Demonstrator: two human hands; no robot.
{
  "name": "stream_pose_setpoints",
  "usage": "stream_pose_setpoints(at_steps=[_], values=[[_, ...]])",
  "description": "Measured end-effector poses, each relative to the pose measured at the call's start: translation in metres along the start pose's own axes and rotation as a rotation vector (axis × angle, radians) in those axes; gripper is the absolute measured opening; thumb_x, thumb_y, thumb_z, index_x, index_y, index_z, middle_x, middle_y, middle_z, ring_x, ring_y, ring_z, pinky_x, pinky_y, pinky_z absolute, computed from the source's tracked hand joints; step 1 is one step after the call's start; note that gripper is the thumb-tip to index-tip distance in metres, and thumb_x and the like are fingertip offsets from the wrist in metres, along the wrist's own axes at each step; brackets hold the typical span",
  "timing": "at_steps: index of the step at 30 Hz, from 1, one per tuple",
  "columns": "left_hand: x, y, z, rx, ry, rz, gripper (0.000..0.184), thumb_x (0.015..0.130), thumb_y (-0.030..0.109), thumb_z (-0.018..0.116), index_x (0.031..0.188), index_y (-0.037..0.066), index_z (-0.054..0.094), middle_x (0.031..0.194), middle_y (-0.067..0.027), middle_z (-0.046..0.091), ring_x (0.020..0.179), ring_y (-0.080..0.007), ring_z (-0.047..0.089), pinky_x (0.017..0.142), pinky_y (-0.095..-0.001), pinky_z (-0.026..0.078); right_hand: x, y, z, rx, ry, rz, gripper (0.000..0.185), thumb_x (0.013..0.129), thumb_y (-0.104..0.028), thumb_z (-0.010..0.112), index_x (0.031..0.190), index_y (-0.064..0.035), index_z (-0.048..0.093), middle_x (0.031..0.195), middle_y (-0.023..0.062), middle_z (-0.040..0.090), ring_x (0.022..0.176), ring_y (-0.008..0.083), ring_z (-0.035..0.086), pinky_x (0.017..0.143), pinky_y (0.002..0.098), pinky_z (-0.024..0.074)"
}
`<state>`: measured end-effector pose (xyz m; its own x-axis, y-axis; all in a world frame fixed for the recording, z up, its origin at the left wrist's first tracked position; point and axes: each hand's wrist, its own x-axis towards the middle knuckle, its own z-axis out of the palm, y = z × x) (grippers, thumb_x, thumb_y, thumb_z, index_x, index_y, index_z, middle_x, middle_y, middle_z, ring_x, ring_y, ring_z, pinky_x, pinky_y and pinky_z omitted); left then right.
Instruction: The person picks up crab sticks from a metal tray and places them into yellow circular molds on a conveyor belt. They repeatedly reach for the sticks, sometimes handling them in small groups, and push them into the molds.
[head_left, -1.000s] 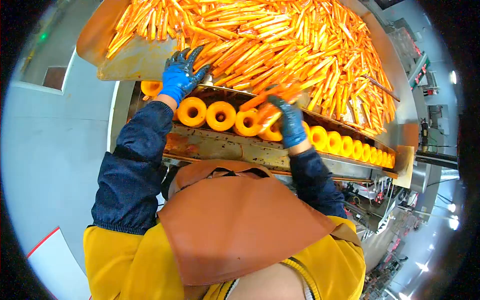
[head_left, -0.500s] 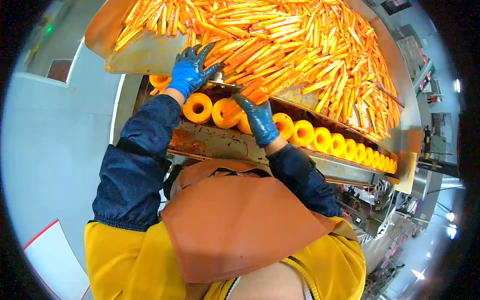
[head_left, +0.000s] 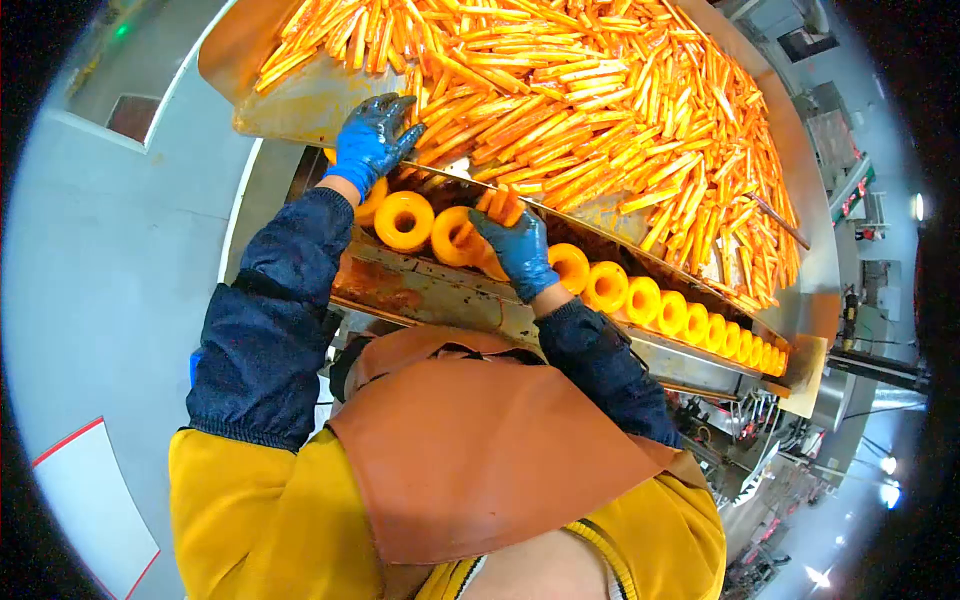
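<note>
My right hand [head_left: 518, 248], in a wet blue glove, is closed around a small bundle of orange, sauce-coated sticks [head_left: 500, 206]. It is above a row of yellow-orange round cups [head_left: 404, 221] with funnel-like holes, and hides part of that row. My left hand [head_left: 372, 142], gloved in blue with darkened fingers, lies at the near edge of the metal tray [head_left: 310, 100]. Its fingers are stretched toward the nearest sticks in the big pile [head_left: 570, 115], and no stick shows in its grasp.
A metal channel [head_left: 440, 295] with brown sauce stains runs along the near side of the cups. A thin dark rod [head_left: 778, 220] lies on the pile at the right. Machinery [head_left: 745, 430] stands beyond my right arm. A brown apron [head_left: 510, 440] covers my front.
My right hand has drawn slightly down with its bundle, which now points more upright over the cups. My left hand has shifted a little left, its fingers less spread. The view has tilted slightly.
</note>
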<state>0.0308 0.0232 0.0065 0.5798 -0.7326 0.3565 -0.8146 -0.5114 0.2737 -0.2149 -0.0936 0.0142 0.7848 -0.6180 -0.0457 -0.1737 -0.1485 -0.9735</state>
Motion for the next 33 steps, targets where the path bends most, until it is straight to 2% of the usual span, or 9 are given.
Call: stream_pose_setpoints(at_steps=[6,14,17,24,27,29,30,32,33], values=[[0.000,0.005,-0.004,0.006,0.003,-0.033,0.047,0.086,0.047,0.052,0.122,0.017,0.055,0.122,-0.0134,0.055,0.113,-0.0313,0.050,0.099,-0.0401,0.038,-0.013,0.000,-0.018,-0.315,-0.138,-0.083,0.031,0.074,-0.025,0.075,0.091,-0.0033,0.063,0.083,0.0120,0.066,0.072,0.0192,0.064,0.065,0.0321,0.0507],[0.002,0.007,-0.006,-0.008,-0.036,-0.062,0.047,0.088,0.047,0.049,0.122,0.016,0.054,0.123,-0.0136,0.054,0.114,-0.0309,0.049,0.099,-0.0400,0.038,0.006,-0.035,0.021,0.349,-0.092,0.093,0.015,0.081,-0.017,0.072,0.086,-0.0046,0.066,0.077,-0.0026,0.064,0.067,0.0092,0.056,0.059,0.0270,0.0462],[0.002,0.003,-0.002,0.046,-0.036,-0.041,0.049,0.088,0.049,0.048,0.123,0.016,0.054,0.123,-0.0137,0.054,0.114,-0.0310,0.049,0.099,-0.0402,0.038,0.010,-0.027,0.035,-0.168,-0.073,-0.172,0.023,0.079,-0.021,0.073,0.085,-0.0014,0.064,0.076,0.0091,0.066,0.067,0.0162,0.061,0.061,0.0309,0.0480],[0.002,0.003,0.000,0.041,-0.046,-0.050,0.053,0.087,0.052,0.048,0.125,0.016,0.052,0.125,-0.0129,0.053,0.115,-0.0304,0.048,0.101,-0.0402,0.037,0.000,0.002,-0.002,-0.187,0.007,-0.130,0.031,0.077,-0.031,0.074,0.078,-0.0025,0.063,0.076,0.0151,0.063,0.067,0.0317,0.061,0.063,0.0345,0.0485],[0.002,0.004,-0.003,0.059,-0.045,-0.049,0.053,0.086,0.053,0.048,0.126,0.017,0.052,0.126,-0.0125,0.053,0.116,-0.0301,0.048,0.101,-0.0397,0.037,-0.009,-0.009,-0.017,-0.374,-0.202,-0.073,0.032,0.076,-0.032,0.073,0.077,-0.0028,0.063,0.081,0.0167,0.063,0.071,0.0311,0.061,0.063,0.0341,0.0482],[0.001,0.004,-0.003,0.058,-0.040,-0.042,0.054,0.086,0.053,0.048,0.126,0.017,0.052,0.126,-0.0123,0.052,0.116,-0.0299,0.048,0.101,-0.0393,0.037,-0.013,-0.012,-0.019,-0.539,-0.213,-0.181,0.018,0.077,-0.011,0.074,0.087,0.0004,0.063,0.081,0.0044,0.064,0.072,0.0084,0.056,0.066,0.0258,0.0476],[0.001,0.004,-0.001,0.072,-0.045,-0.045,0.054,0.086,0.053,0.048,0.126,0.017,0.052,0.126,-0.0122,0.052,0.116,-0.0297,0.048,0.101,-0.0391,0.037,-0.013,-0.008,-0.018,-0.541,-0.213,-0.179,0.018,0.077,-0.011,0.074,0.087,0.0004,0.063,0.081,0.0044,0.064,0.072,0.0084,0.056,0.066,0.0258,0.0476],[0.002,0.002,0.001,0.087,-0.050,-0.051,0.054,0.086,0.054,0.048,0.126,0.017,0.051,0.126,-0.0121,0.052,0.116,-0.0295,0.048,0.101,-0.0388,0.036,-0.015,0.005,-0.009,-0.029,0.060,-0.008,0.019,0.077,-0.009,0.074,0.091,-0.0014,0.064,0.087,0.0025,0.065,0.076,0.0090,0.057,0.069,0.0254,0.0480],[0.002,0.001,0.002,0.083,-0.037,-0.044,0.054,0.086,0.054,0.048,0.126,0.017,0.051,0.126,-0.0122,0.053,0.116,-0.0296,0.048,0.101,-0.0387,0.036,-0.016,0.005,-0.005,-0.028,0.059,-0.007,0.019,0.077,-0.009,0.074,0.091,-0.0014,0.064,0.087,0.0025,0.065,0.076,0.0090,0.057,0.069,0.0254,0.0480]])
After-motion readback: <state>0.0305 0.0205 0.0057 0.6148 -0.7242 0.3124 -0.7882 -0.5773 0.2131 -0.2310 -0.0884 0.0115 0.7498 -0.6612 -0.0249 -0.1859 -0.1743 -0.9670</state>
